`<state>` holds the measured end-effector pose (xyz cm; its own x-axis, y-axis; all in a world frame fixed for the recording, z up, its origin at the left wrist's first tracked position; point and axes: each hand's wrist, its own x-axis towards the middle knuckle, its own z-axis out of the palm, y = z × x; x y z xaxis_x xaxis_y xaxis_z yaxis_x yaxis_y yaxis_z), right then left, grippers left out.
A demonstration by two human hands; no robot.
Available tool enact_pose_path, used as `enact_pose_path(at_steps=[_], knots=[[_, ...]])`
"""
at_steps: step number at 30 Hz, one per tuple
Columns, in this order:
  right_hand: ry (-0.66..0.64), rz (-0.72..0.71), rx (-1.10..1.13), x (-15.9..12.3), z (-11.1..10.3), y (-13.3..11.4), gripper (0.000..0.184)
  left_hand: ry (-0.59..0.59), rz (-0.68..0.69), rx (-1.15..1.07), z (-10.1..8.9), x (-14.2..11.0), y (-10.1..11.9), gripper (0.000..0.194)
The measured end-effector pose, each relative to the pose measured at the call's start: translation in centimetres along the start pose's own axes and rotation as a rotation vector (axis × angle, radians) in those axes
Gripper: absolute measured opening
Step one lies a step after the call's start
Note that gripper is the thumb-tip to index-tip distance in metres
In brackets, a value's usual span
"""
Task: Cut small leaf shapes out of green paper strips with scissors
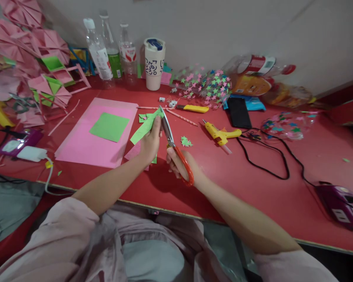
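My left hand (150, 141) is closed on a strip of green paper (145, 126), holding it up over the red table (253, 176). My right hand (181, 164) grips the red handles of a pair of scissors (172, 141), whose blades point up and away and meet the top end of the green strip. A small green cut-out shape (186, 141) lies on the table just right of the blades. More green scraps (143, 116) lie behind the strip.
A pink sheet (85, 145) with a green square (110, 126) lies at left. A yellow glue gun (222, 134), a yellow knife (193, 108), a black phone (239, 112), a black cable (267, 156), bottles (98, 51), a white cup (154, 62) and paper stars (206, 84) crowd the back. Pink folded paper pieces (26, 58) are stacked far left.
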<state>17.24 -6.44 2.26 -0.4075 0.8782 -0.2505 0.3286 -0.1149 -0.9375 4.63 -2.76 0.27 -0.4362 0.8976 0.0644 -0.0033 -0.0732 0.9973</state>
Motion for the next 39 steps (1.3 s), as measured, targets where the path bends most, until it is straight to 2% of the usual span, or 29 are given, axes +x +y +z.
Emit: enact_pose_path(at_steps=[3,6,9,17,23,30,39], knots=[[0.009,0.038,-0.015,0.0,-0.4,0.0,0.047,0.003,0.012,-0.059,0.1,0.1,0.5,0.047],[0.019,0.087,-0.043,0.1,-1.0,-0.2,0.046,-0.050,0.030,-0.168,0.2,0.2,1.0,0.041],[0.036,0.078,-0.052,0.0,-1.5,-0.5,0.045,-0.102,0.048,-0.243,0.0,0.5,1.5,0.040],[0.040,0.077,-0.086,-0.1,-2.0,-0.5,0.046,-0.122,0.009,-0.297,-1.2,2.5,1.4,0.037],[0.062,0.083,-0.093,0.1,-2.1,-0.3,0.045,-0.243,-0.004,-0.326,-1.2,2.8,1.1,0.023],[0.065,0.114,-0.105,0.1,-2.0,-0.4,0.043,-0.162,0.030,-0.324,-1.5,3.3,1.5,0.020],[0.015,0.131,-0.154,0.3,-2.5,-0.1,0.049,-0.137,0.088,-0.304,-1.7,3.5,1.6,0.019]])
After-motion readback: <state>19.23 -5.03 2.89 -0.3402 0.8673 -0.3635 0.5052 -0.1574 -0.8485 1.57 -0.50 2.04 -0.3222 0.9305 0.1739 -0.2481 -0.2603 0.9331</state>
